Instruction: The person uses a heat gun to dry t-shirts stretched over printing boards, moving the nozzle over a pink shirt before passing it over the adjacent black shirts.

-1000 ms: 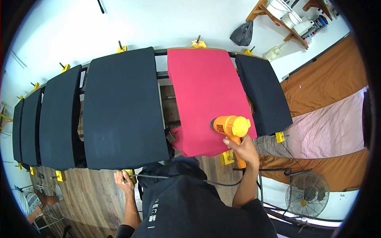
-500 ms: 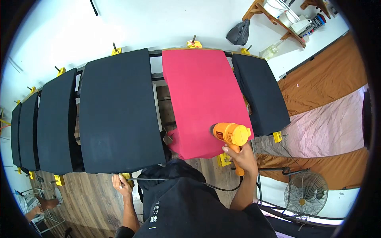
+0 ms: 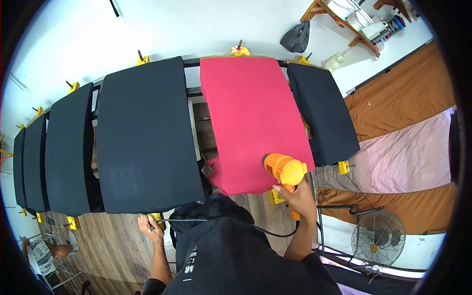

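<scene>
My right hand (image 3: 299,197) is closed round the handle of an orange heat gun (image 3: 284,168), whose dark nozzle is over the lower part of a red fabric-covered panel (image 3: 250,113). A black cable (image 3: 265,229) runs from the gun across my front to my left hand (image 3: 150,228). The fingers of my left hand are closed on the cable, beside a yellow clamp block (image 3: 157,220) at the near edge of a large black panel (image 3: 142,142).
More black panels (image 3: 69,152) stand in a row to the left, and another (image 3: 322,113) is at the right. A fan (image 3: 377,238) is at the lower right. Part of a seated person (image 3: 44,253) shows at the lower left. Brown cloth (image 3: 403,93) hangs at the right.
The view has shifted slightly, so the panels appear further left. The heat gun is tilted a little differently over the red panel. The person at the lower left has changed posture.
</scene>
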The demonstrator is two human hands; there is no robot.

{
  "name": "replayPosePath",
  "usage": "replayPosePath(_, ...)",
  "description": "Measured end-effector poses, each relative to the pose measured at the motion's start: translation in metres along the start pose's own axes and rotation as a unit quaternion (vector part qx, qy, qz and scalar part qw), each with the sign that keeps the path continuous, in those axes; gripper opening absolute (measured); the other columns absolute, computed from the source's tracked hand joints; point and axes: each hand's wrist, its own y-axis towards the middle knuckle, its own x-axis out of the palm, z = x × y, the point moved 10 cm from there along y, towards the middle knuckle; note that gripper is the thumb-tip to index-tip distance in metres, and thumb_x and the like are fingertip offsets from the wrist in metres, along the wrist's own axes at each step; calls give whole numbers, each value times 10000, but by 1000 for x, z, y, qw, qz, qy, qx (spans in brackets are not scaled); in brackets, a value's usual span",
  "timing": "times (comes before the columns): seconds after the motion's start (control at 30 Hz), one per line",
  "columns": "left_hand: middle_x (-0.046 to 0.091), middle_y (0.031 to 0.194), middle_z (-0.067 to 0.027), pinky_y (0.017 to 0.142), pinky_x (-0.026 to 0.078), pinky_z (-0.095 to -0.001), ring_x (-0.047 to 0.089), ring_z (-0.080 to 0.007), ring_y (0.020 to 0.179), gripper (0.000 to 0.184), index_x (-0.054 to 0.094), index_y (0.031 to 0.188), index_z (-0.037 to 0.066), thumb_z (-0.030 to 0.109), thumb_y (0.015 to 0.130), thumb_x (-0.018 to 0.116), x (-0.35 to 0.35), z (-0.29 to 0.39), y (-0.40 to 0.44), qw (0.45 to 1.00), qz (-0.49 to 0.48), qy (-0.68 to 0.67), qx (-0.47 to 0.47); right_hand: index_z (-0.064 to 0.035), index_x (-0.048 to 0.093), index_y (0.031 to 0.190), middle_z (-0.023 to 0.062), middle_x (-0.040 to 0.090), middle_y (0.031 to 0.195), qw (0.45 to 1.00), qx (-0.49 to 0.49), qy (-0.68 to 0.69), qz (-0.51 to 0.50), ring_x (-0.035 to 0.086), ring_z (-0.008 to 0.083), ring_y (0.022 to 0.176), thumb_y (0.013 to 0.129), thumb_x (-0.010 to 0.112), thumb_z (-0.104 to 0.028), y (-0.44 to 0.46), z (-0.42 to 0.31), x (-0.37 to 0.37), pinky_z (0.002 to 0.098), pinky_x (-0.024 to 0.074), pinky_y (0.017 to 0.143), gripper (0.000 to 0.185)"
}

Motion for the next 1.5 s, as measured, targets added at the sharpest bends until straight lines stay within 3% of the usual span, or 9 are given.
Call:
replayPosePath(0.4,388,696,-188,622,307,-471,391,-361,660,279,422,733,-37,82,979,479,0,-3,-1,1000,0,-9,-10,25,633,1181,143,707,1072,1000,2,-12,8,684,246,1000,827,834,-179,-17,-5,9,378,522,887,455)
replayPosePath(0.8,359,691,-184,615,296,-472,376,-355,656,302,384,732,-32,101,988,474,-1,-11,-7,1000,11,6,-20,9,591,1252,84,686,1079,997,51,29,-39,660,171,935,831,823,-115,-28,10,18,331,538,819,497)
replayPosePath(0.9,362,692,-183,618,300,-472,382,-358,658,308,385,734,-30,113,994,467,1,-10,-5,1000,5,5,-28,33,627,1166,128,709,1054,1000,-5,-10,-17,682,235,985,842,821,-168,-26,-5,16,370,523,880,427)
replayPosePath(1.0,372,693,-183,621,304,-472,389,-361,659,309,392,736,-30,118,997,466,0,-10,-5,1000,7,6,-30,36,626,1161,112,703,1037,997,46,56,-31,675,218,946,841,825,-172,-22,7,19,368,530,861,430)
replayPosePath(1.1,392,694,-187,626,308,-474,399,-362,660,311,411,738,-31,123,1002,466,1,-12,-6,999,2,1,-35,38,628,1151,87,689,1010,1000,10,-12,-9,654,191,909,840,827,-170,-15,-5,18,359,534,850,423)
replayPosePath(1.2,393,694,-183,625,306,-474,398,-359,659,311,413,738,-28,123,1005,465,1,-11,-5,1000,5,-2,-29,39,622,1165,104,699,1027,998,-2,45,-38,669,205,934,840,829,-177,-5,-6,23,368,534,860,442)
replayPosePath(1.23,389,692,-178,623,304,-472,394,-354,656,311,410,736,-26,119,1005,467,1,-12,-5,999,5,-5,-33,33,612,1200,123,704,1093,996,60,51,-41,677,223,1011,836,832,-177,-2,-2,25,375,526,897,474)
replayPosePath(1.33,388,691,-177,620,304,-469,396,-352,657,310,408,734,-24,116,1004,470,1,-13,-6,999,1,1,-32,28,623,1194,92,694,1091,999,-28,-15,18,664,165,994,835,826,-121,9,-20,19,332,536,872,438)
replayPosePath(1.5,382,684,-171,613,298,-467,394,-344,649,317,397,723,-25,111,998,479,-1,-6,-3,1000,12,-4,-26,39,566,1269,139,690,1164,999,1,41,-34,663,236,1096,833,832,-184,29,-3,26,375,503,965,558)
